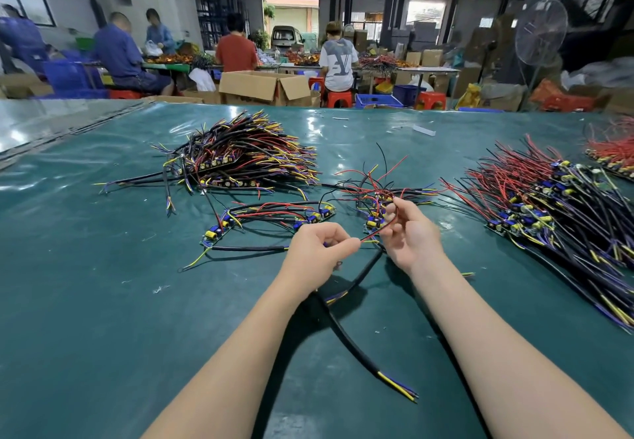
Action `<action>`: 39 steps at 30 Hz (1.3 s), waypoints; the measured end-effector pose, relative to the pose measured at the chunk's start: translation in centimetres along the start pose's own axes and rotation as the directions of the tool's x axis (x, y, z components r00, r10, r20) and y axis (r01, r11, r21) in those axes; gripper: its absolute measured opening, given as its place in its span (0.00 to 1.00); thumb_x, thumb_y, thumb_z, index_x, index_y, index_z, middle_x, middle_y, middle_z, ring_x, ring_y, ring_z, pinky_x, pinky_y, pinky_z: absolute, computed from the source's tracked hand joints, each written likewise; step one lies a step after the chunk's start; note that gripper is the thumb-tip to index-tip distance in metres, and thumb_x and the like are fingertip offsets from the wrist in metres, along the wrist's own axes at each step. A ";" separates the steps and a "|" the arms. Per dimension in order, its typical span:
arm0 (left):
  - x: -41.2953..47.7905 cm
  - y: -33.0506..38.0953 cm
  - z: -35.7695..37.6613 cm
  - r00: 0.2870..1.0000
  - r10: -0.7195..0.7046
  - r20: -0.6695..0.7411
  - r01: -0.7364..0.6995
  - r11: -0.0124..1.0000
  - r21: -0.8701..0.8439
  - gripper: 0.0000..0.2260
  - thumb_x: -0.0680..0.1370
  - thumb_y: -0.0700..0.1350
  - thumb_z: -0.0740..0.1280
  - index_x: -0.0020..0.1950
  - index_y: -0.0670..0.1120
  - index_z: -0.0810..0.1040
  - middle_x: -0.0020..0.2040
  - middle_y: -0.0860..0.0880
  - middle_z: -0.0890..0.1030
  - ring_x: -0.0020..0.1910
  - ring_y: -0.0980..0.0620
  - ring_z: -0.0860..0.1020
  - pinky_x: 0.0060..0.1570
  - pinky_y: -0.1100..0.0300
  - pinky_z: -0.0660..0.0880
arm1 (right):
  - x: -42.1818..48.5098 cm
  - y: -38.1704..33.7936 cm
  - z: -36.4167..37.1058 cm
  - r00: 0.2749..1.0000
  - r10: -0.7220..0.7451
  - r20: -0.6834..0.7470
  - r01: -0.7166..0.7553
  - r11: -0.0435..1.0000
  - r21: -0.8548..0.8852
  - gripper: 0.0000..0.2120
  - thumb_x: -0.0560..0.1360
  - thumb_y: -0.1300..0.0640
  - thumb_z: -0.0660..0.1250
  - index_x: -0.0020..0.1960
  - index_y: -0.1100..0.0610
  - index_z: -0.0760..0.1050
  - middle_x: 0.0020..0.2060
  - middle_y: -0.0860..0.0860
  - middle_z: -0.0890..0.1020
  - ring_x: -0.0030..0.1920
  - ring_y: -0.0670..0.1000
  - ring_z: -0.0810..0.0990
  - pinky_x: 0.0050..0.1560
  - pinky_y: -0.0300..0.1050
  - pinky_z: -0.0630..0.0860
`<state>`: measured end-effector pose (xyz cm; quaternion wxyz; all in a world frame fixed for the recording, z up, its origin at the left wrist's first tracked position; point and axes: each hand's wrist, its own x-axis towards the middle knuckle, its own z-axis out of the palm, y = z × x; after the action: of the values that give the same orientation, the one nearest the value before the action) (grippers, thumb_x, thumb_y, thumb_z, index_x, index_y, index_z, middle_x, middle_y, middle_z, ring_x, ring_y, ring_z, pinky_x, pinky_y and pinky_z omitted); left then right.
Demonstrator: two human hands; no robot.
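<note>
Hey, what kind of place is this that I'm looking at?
Most likely a small electronics assembly workshop. Heaps of wired circuit boards lie on the green work table, the left hand and right hand hold a red wire, and seated workers and cardboard cartons fill the hall behind.

Two hands [320, 250] [408, 236], three big wire heaps [247, 157] [549, 205] [614, 153], one fan [540, 32]

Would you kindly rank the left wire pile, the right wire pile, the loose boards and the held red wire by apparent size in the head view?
1. right wire pile, nearer and cropped, so its lead is unsure
2. left wire pile
3. loose boards
4. red wire
</note>
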<state>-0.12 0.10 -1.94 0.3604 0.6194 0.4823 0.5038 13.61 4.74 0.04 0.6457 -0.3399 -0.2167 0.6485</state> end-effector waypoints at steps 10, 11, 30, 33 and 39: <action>0.8 -0.7 -0.8 0.980 -0.040 -0.195 0.038 0.999 -0.013 0.14 0.76 0.40 0.66 0.30 0.48 0.73 0.20 0.55 0.71 0.20 0.60 0.66 0.25 0.67 0.63 | -3.2 3.2 1.9 0.954 0.031 0.299 0.143 0.829 -0.541 0.09 0.76 0.64 0.63 0.38 0.58 0.76 0.26 0.47 0.79 0.25 0.41 0.77 0.24 0.32 0.71; 0.8 -0.6 -0.8 0.982 -0.057 -0.181 0.056 0.998 -0.007 0.13 0.76 0.40 0.65 0.31 0.47 0.73 0.23 0.54 0.72 0.21 0.60 0.66 0.25 0.65 0.64 | -3.3 3.5 2.1 0.954 -0.006 0.301 0.180 0.813 -0.553 0.09 0.76 0.65 0.63 0.38 0.58 0.76 0.28 0.49 0.78 0.25 0.41 0.76 0.24 0.32 0.71; 0.9 -0.2 -1.8 0.943 -0.331 -0.030 0.277 0.833 -0.479 0.10 0.70 0.28 0.68 0.41 0.42 0.76 0.32 0.48 0.79 0.27 0.56 0.79 0.28 0.65 0.77 | -3.2 3.2 1.5 0.962 -0.079 0.263 0.208 0.834 -0.512 0.11 0.73 0.72 0.63 0.36 0.60 0.75 0.27 0.51 0.79 0.25 0.42 0.77 0.27 0.33 0.74; 0.9 -0.1 -2.0 0.937 -0.348 -0.003 0.298 0.805 -0.512 0.07 0.71 0.28 0.68 0.41 0.39 0.77 0.32 0.48 0.80 0.28 0.56 0.80 0.27 0.64 0.77 | -3.1 3.3 1.5 0.969 -0.093 0.227 0.198 0.843 -0.500 0.10 0.73 0.72 0.64 0.37 0.60 0.75 0.28 0.53 0.77 0.23 0.42 0.76 0.25 0.33 0.74; 0.9 -0.1 -3.2 0.941 -0.327 0.090 0.327 0.803 -0.499 0.09 0.69 0.27 0.68 0.39 0.40 0.78 0.29 0.49 0.81 0.30 0.56 0.80 0.30 0.64 0.77 | -2.5 2.5 1.5 0.954 -0.089 0.286 0.242 0.789 -0.565 0.12 0.75 0.67 0.63 0.33 0.61 0.74 0.20 0.47 0.76 0.20 0.43 0.74 0.23 0.36 0.75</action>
<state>-3.26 0.90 -0.99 0.5914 0.4105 0.4322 0.5431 10.66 2.32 -0.34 0.5299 -0.4217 -0.5153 0.5252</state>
